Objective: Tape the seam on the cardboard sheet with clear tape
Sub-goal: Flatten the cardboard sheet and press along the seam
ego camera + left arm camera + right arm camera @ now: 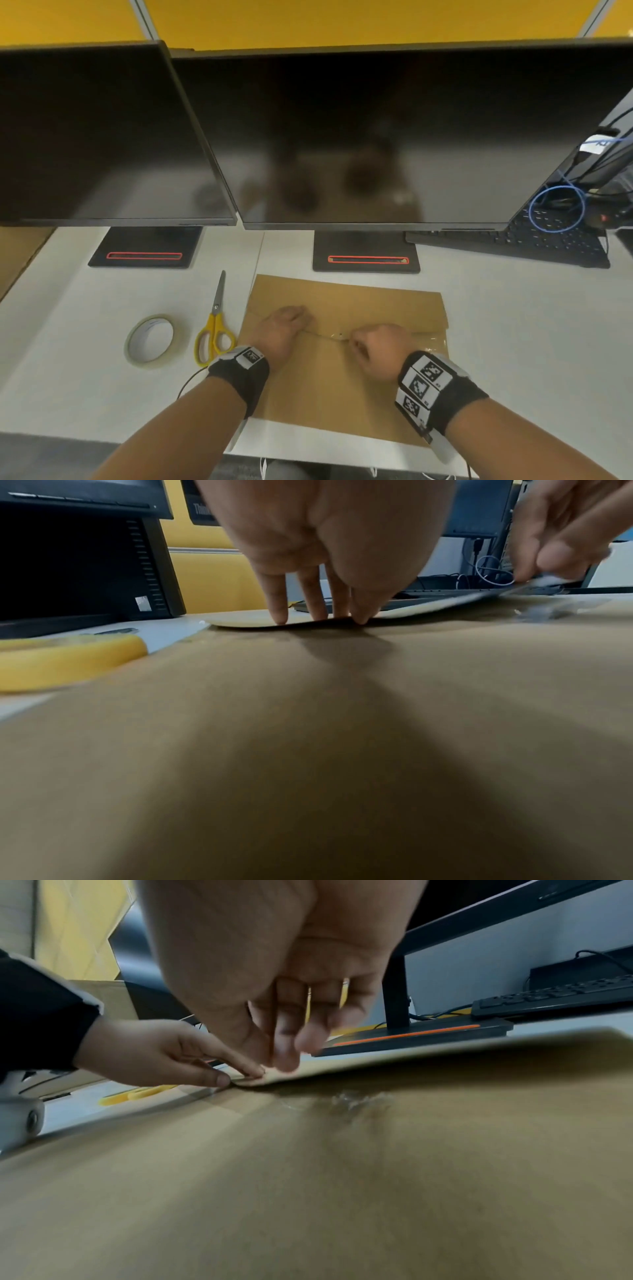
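A brown cardboard sheet (325, 387) lies flat on the white desk, with a seam running across its middle. My left hand (286, 323) presses straight fingertips (281, 618) onto the upper flap's edge at the seam's left part. My right hand (356, 342) is at the seam's middle. Its thumb and fingers (284, 1064) pinch the slightly raised flap edge (479, 596). I cannot tell if tape is between them. Wrinkled clear tape (428, 342) shines on the seam's right part (359, 1100). The tape roll (150, 339) and yellow-handled scissors (214, 334) lie left of the sheet.
Two dark monitors (342, 137) on black stands (366, 257) rise just behind the sheet. A black keyboard (548, 240) with a blue cable loop (556, 209) sits at the back right. The desk's front edge (342, 455) runs just under my forearms.
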A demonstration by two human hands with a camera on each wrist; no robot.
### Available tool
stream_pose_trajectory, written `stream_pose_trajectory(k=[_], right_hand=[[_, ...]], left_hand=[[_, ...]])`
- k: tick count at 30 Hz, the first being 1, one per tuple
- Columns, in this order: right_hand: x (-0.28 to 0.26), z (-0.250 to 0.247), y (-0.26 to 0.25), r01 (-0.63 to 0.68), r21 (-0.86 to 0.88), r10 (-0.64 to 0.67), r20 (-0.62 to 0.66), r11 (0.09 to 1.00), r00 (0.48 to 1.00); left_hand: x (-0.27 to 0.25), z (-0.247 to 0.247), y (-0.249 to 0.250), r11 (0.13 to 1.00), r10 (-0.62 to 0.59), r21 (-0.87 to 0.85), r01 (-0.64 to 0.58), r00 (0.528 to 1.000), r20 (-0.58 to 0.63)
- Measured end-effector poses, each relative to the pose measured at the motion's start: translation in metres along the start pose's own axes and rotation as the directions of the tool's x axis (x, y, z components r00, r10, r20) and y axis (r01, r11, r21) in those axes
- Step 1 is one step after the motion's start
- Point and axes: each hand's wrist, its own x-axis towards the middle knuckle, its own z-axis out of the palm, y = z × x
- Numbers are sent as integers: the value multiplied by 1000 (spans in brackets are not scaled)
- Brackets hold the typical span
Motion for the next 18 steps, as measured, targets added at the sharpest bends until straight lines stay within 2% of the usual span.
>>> stream_pose_trajectory(k=[2, 4, 7, 9, 11, 18], right_hand=[[1, 1, 4, 66, -4, -65, -151, 998, 986], [4, -1, 7, 46, -13, -48, -175, 999, 983], [9, 2, 11, -64, -20, 63, -8, 998, 998], [12, 5, 12, -73, -32, 75, 63, 997, 995], [17, 12, 12, -67, -47, 72, 108, 997, 992], [32, 23, -3, -47, -134, 72, 184, 990, 980]], left_hand=[[0, 4, -2, 1000, -12, 13, 12, 1000, 26], [-1, 8, -3, 998, -26, 51, 24, 999, 41], [-6, 5, 3, 996, 27, 86, -25, 999, -30], [-11, 4, 6, 991, 7, 134, -16, 998, 67], [-15, 4, 7, 988, -38, 150, 18, 990, 133], [-18, 2, 15, 981, -75, 186, 45, 985, 155]])
